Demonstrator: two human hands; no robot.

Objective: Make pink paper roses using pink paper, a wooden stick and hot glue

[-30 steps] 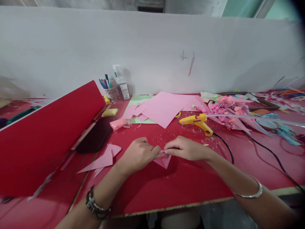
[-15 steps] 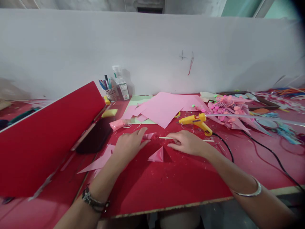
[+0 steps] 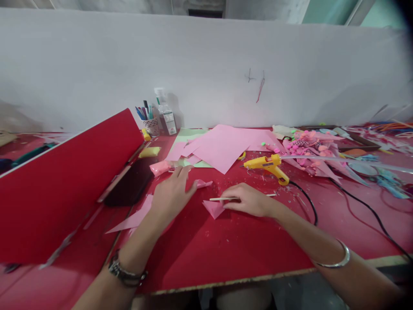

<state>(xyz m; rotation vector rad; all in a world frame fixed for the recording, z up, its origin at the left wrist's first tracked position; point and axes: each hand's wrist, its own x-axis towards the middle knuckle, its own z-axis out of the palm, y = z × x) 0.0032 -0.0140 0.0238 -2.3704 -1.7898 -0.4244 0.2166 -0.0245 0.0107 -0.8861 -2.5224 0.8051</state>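
Observation:
Pinched in my right hand (image 3: 247,200) is a thin pale stick (image 3: 221,199), its left end over a folded pink paper triangle (image 3: 213,210) on the table. The stick's other end sticks out past the back of the hand. My left hand (image 3: 172,189) is open, fingers stretched forward and thumb apart. Beside its thumb lies a smaller folded pink paper piece (image 3: 204,184); whether they touch I cannot tell. Just beyond the left fingertips is a pink packet (image 3: 160,168). Larger pink paper pieces (image 3: 138,219) lie partly under the left forearm.
A yellow glue gun (image 3: 266,165) with a black cord lies right of centre. Pink sheets (image 3: 222,146) spread at the back, with decorated pink paper cones (image 3: 309,150) to their right. At left are a dark phone-like slab (image 3: 129,185), a leaning red board (image 3: 71,185) and a pen cup (image 3: 150,127).
My right hand has brought the stick left and nearer to me, over the pink triangle, which has turned. My left hand has moved slightly left, away from the small folded piece.

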